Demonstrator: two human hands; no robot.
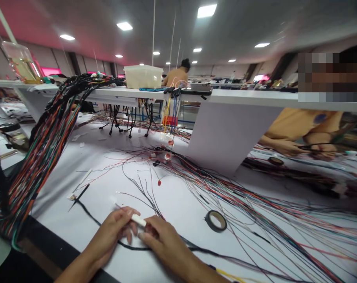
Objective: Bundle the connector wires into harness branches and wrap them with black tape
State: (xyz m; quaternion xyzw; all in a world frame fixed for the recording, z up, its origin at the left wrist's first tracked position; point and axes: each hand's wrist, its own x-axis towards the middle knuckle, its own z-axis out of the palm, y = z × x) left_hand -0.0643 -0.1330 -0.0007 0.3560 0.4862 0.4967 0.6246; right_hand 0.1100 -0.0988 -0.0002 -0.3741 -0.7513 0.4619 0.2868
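Between my two hands, just above the white tabletop, is a small, oblong white connector (pixel 139 220). My left hand (pixel 116 228) pinches its left end between thumb and forefinger, the other fingers loosely curled. At its right end, my right hand (pixel 166 239) has closed its thumb and fingers on the piece, hiding that end. A black taped cable (pixel 134 248) passes beneath both hands across the table. Farther left it runs up to several small terminals (pixel 73 197) lying beside a thin white strip (pixel 83 179).
A roll of black tape (pixel 216 221) lies right of my hands. Loose coloured wires (pixel 240 192) spread across the right side. A thick wire bundle (pixel 45 153) hangs from the shelf (pixel 243 96) at left. Across the table, a co-worker's hands (pixel 287 147) handle dark cable.
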